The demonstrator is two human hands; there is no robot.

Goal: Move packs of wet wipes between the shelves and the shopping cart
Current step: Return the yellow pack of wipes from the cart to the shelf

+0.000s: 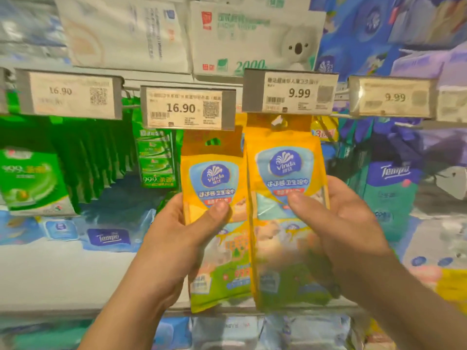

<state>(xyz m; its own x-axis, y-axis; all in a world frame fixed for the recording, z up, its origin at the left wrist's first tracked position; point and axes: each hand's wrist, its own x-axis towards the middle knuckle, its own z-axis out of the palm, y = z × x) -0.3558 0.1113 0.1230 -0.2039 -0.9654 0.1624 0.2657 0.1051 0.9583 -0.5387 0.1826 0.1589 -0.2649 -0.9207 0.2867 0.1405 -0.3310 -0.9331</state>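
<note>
Yellow packs: two Vinda wipe packs are held up side by side in front of the shelves, their inner edges touching or overlapping; the left pack (214, 198) sits slightly lower than the right pack (285, 188).
Left hand (174, 238): curled round the left pack's lower left edge, thumb pressed on its front.
Right hand (338, 223): curled round the right pack's right edge, thumb laid across its front.
Hang holes: the right pack's top is seen just under the 9.99 tag (290, 93), near a peg; whether it is hooked on cannot be told. The left pack's top lies below the 16.90 tag (188, 108).
Price tags: four are counted along the upper shelf edge, two reading 16.90 and two 9.99.
Green packs (83, 157): a hanging row is seen left of the yellow packs, with one green box (32, 180) at the far left.
Tempo packs: one blue pack (110, 238) lies on the lower shelf at left; another (394, 188) stands at right.
White tissue packs (252, 34): stacked on the top shelf, one printed with a koala.
Behind the right pack: more yellow packaging is partly hidden.
</note>
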